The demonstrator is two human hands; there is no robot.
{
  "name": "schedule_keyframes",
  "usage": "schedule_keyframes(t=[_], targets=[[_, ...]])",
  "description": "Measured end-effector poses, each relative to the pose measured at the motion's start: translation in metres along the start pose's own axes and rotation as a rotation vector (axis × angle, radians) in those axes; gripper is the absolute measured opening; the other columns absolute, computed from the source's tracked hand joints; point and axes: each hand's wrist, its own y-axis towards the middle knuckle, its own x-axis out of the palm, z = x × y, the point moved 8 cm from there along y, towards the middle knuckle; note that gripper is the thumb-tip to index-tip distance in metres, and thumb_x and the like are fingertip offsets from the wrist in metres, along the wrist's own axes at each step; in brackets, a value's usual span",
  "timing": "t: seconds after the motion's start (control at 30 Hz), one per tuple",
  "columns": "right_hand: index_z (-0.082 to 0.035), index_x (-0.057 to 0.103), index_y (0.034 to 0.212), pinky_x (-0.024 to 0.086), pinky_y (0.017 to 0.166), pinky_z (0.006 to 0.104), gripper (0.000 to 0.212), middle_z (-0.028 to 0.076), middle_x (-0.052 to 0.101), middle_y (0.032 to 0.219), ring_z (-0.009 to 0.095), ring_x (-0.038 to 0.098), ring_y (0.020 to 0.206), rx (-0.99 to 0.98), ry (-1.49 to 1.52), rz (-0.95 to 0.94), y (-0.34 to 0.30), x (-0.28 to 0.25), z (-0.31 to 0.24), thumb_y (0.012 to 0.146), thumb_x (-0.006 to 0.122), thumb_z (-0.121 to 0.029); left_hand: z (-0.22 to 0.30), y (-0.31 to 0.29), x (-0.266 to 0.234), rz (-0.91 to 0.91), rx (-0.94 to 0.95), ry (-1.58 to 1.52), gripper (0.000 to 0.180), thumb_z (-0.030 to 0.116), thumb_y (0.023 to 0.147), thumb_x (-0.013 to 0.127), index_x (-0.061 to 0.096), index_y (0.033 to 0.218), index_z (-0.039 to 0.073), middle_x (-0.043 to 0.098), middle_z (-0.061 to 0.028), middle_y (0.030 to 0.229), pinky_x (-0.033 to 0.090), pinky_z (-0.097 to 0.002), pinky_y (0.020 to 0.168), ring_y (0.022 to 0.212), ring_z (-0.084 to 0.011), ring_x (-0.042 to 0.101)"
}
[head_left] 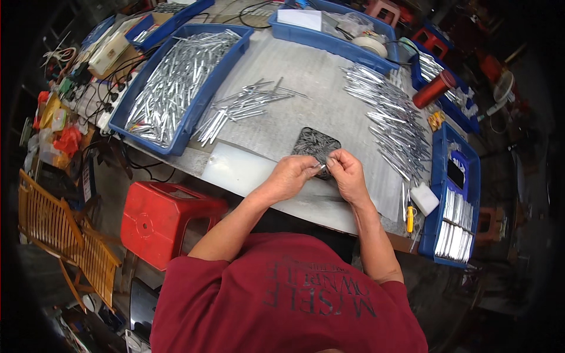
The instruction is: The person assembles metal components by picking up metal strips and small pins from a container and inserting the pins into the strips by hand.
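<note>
My left hand [291, 175] and my right hand [347, 172] meet over the near edge of the table, fingertips pinched close together. Between them shows a tiny pale, shiny bit, too small to name. Just beyond and partly behind my fingers lies a black tray [315, 141] filled with small dark grey metal pieces. A loose pile of thin silver metal rods [247, 106] lies to the left. On the right spreads a larger heap of similar silver rods [394, 123].
At the left, a blue bin [194, 123] brims with silver rods. Another blue bin [438, 212] at the right holds stacked silver pieces. Beside it are a white block [424, 199] and a yellow-handled screwdriver [410, 219]. A red stool [154, 220] stands left of me.
</note>
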Motion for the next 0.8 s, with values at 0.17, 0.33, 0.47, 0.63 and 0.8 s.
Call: schedule_keyframes(t=[0.17, 0.33, 0.47, 0.63, 0.8], targets=[[-0.002, 0.053, 0.082, 0.03, 0.051, 0.0161, 0.009, -0.006, 0.044, 0.067, 0.001, 0.036, 0.059, 0.005, -0.032, 0.052, -0.004, 0.009, 0.0, 0.085, 0.051, -0.011, -0.001, 0.0, -0.011, 0.026, 0.065, 0.112, 0.013, 0.011, 0.082, 0.054, 0.055, 0.079, -0.001, 0.055, -0.0115, 0.068, 0.042, -0.0299, 0.06, 0.064, -0.0201, 0.053], [0.001, 0.053, 0.091, 0.032, 0.054, 0.0161, 0.015, -0.005, 0.047, 0.07, 0.002, 0.04, 0.062, 0.05, 0.011, 0.155, -0.008, -0.012, 0.011, 0.086, 0.05, -0.014, -0.029, 0.008, -0.061, 0.187, -0.035, 0.218, 0.016, 0.015, 0.081, 0.054, 0.054, 0.086, 0.0, 0.057, -0.0144, 0.077, 0.043, -0.0326, 0.066, 0.073, -0.027, 0.056], [0.001, 0.054, 0.091, 0.035, 0.058, 0.0169, 0.016, -0.003, 0.05, 0.072, 0.003, 0.042, 0.065, 0.021, -0.021, 0.182, -0.009, -0.021, 0.003, 0.087, 0.05, -0.013, -0.036, 0.023, -0.112, 0.312, -0.073, 0.49, 0.015, 0.015, 0.079, 0.054, 0.054, 0.084, 0.001, 0.057, -0.0181, 0.085, 0.043, -0.0418, 0.068, 0.079, -0.035, 0.056], [0.001, 0.055, 0.089, 0.035, 0.059, 0.017, 0.014, -0.003, 0.05, 0.071, 0.004, 0.043, 0.065, 0.023, -0.019, 0.197, -0.012, -0.022, 0.005, 0.086, 0.05, -0.012, -0.063, 0.044, -0.138, 0.319, -0.17, 0.951, 0.016, 0.015, 0.074, 0.058, 0.055, 0.083, 0.002, 0.057, -0.0156, 0.086, 0.043, -0.0429, 0.071, 0.084, -0.0332, 0.055], [0.0, 0.055, 0.087, 0.035, 0.058, 0.017, 0.012, -0.003, 0.05, 0.071, 0.004, 0.043, 0.065, 0.01, -0.015, 0.184, -0.014, -0.022, 0.004, 0.086, 0.05, -0.011, -0.07, 0.049, -0.135, 0.308, -0.152, 0.996, 0.013, 0.013, 0.074, 0.058, 0.055, 0.081, 0.003, 0.056, -0.0145, 0.087, 0.043, -0.0425, 0.071, 0.084, -0.0335, 0.055]])
